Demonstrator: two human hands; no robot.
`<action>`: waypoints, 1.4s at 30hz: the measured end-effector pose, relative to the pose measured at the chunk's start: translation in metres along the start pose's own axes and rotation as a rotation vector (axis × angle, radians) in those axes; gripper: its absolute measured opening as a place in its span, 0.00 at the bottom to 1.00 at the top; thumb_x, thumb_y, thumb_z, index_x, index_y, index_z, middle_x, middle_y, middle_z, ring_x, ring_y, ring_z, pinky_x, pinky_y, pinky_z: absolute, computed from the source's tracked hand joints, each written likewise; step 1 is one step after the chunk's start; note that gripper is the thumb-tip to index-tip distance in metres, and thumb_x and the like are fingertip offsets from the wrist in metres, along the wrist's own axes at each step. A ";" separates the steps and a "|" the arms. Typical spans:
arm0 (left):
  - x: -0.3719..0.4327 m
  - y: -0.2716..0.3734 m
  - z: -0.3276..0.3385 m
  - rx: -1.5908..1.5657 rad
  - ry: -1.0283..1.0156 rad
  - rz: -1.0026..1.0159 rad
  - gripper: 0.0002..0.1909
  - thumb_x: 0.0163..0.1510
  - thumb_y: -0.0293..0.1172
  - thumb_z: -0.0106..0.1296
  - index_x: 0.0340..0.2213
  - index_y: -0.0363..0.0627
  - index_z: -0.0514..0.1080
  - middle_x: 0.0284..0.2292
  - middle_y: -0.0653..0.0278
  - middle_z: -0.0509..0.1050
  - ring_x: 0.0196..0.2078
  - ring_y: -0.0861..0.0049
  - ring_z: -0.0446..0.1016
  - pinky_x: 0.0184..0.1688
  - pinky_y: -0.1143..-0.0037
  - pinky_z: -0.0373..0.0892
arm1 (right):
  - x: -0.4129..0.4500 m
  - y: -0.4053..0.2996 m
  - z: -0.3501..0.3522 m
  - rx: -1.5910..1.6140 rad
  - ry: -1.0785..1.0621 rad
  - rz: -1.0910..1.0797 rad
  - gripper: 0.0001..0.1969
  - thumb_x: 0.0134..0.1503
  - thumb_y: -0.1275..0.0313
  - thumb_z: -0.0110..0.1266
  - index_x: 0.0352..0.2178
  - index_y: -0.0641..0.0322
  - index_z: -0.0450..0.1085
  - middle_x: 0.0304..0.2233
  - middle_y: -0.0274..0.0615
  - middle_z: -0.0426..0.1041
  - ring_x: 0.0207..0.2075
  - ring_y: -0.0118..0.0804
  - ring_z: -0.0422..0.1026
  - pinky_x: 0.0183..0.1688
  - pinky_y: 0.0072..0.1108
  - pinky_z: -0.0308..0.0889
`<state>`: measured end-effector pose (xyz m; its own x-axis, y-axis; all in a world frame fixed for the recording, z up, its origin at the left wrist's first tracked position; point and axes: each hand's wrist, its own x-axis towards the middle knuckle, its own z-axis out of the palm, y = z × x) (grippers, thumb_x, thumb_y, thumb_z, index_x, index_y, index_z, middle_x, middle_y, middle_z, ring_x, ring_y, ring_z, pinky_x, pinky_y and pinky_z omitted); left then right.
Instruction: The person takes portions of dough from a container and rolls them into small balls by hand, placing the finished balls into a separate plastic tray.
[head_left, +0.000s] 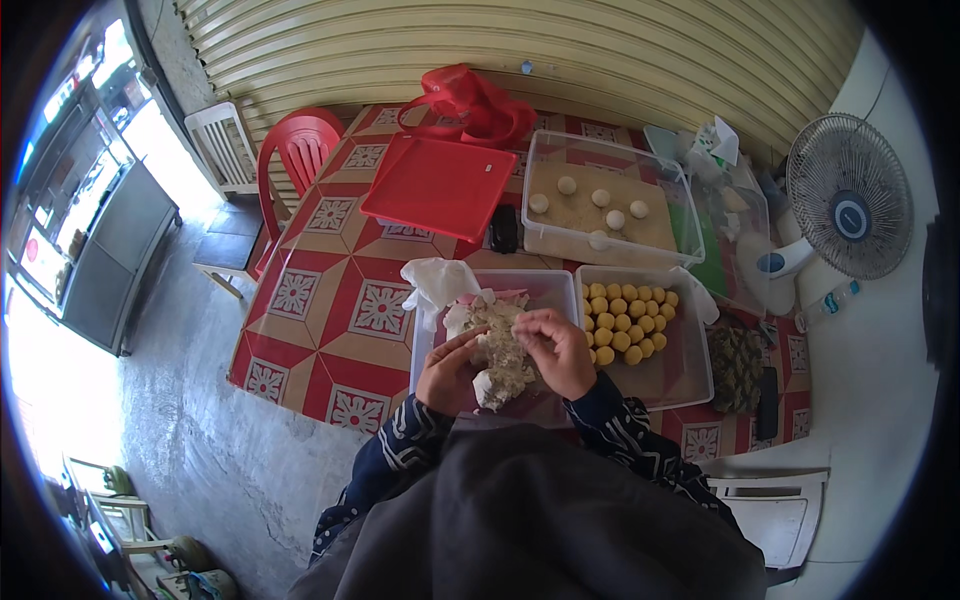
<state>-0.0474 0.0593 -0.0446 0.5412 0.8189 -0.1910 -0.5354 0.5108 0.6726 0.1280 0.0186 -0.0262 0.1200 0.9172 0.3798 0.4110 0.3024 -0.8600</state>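
Observation:
Crumbly pale dough lies in a clear plastic tub in front of me. Over the tub's left part is my left hand, its fingers stretched toward the dough. My right hand hangs over the tub's right side with thumb and fingertips close together; whether a bit of dough is between them cannot be told. A crumpled white plastic bag lies over the tub's far left corner. Several yellow balls fill part of a second clear tub on the right.
Behind stands a larger clear tub with several white balls on a tan layer. A red plastic lid, a red bag and a black object are on the table. A fan stands at right.

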 end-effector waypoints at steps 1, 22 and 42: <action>-0.001 0.001 0.001 -0.074 -0.032 -0.004 0.17 0.54 0.26 0.44 0.45 0.31 0.63 0.32 0.63 0.72 0.34 0.81 0.70 0.40 0.81 0.66 | -0.001 0.001 0.000 0.000 0.001 0.000 0.06 0.53 0.77 0.50 0.30 0.68 0.71 0.33 0.39 0.70 0.33 0.24 0.70 0.34 0.15 0.67; -0.002 -0.006 0.003 1.148 -0.014 0.616 0.16 0.46 0.20 0.51 0.39 0.46 0.71 0.33 0.59 0.67 0.37 0.73 0.69 0.37 0.79 0.67 | -0.003 0.002 0.000 0.334 -0.332 0.269 0.19 0.50 0.76 0.54 0.45 0.68 0.64 0.31 0.39 0.72 0.30 0.24 0.71 0.33 0.16 0.69; -0.007 -0.021 0.003 0.833 0.033 0.539 0.15 0.49 0.30 0.54 0.38 0.35 0.68 0.30 0.61 0.73 0.34 0.79 0.73 0.36 0.79 0.69 | -0.012 -0.004 0.002 0.171 -0.137 0.275 0.13 0.48 0.78 0.54 0.38 0.68 0.69 0.27 0.38 0.73 0.27 0.23 0.71 0.31 0.17 0.67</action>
<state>-0.0381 0.0418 -0.0554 0.3339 0.9010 0.2770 -0.0714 -0.2688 0.9605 0.1231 0.0066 -0.0276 0.0778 0.9932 0.0868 0.2214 0.0677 -0.9728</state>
